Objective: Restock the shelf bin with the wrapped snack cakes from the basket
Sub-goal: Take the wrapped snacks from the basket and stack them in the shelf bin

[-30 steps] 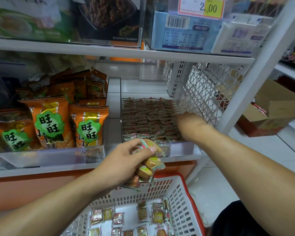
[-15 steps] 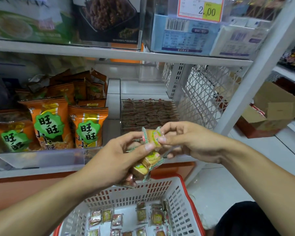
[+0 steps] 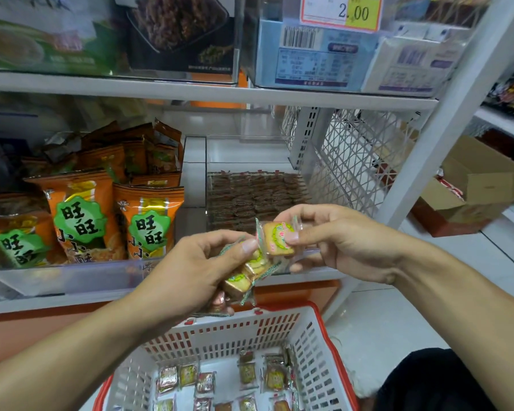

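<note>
A: Store shelf [image 3: 208, 93], clear bin [image 3: 250, 197] at 12 o'clock, half stocked. Hands?
B: Left hand [image 3: 190, 277] grips a cake bundle [image 3: 244, 280]; right hand [image 3: 339, 241] pinches one wrapped cake [image 3: 278, 238].
A: Basket [image 3: 318, 345]?
B: 6 o'clock, loose cakes [image 3: 208, 384] inside, count unclear.

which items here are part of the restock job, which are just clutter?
In the job:
- single snack cake, pinched by right hand
- stack of cakes gripped in left hand
- clear shelf bin, part filled
- basket with loose cakes

Just around:
- orange snack bags
- price tag
- cardboard box
</note>
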Demonstrator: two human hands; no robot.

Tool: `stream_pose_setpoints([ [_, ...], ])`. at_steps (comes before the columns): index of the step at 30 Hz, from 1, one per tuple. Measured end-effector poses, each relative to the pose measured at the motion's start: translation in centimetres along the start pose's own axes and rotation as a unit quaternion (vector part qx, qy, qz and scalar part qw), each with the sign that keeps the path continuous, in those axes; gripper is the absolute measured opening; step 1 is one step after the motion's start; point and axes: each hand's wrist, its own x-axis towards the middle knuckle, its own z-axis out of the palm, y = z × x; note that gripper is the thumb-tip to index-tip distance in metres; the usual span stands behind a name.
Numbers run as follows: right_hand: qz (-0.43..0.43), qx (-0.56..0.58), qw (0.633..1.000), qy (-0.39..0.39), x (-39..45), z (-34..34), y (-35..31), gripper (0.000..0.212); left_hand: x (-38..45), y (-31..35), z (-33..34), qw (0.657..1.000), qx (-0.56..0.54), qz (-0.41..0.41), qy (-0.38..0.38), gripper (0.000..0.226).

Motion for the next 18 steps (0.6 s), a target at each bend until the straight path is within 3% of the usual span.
stream_pose_setpoints([
  [4,0.009,-0.028,0.996,-0.085,-0.8,-0.4,-0.5,0.034,-0.2,0.3,-0.2,0.997,0.000,-0.033,-0.072,0.042],
  [8,0.061,-0.061,0.989,-0.123,-0.5,-0.2,0.5,0.049,-0.3,0.0,0.0,0.988,-0.015,-0.074,-0.131,0.043],
  [12,0.087,-0.102,0.977,-0.166,-0.5,-0.2,0.7,0.054,-0.3,-0.2,0.2,0.985,-0.013,-0.105,-0.134,0.043],
  [18,0.099,-0.129,0.972,-0.170,-0.4,0.2,0.9,0.048,-0.3,-0.6,0.8,0.986,-0.007,-0.103,-0.132,0.036],
])
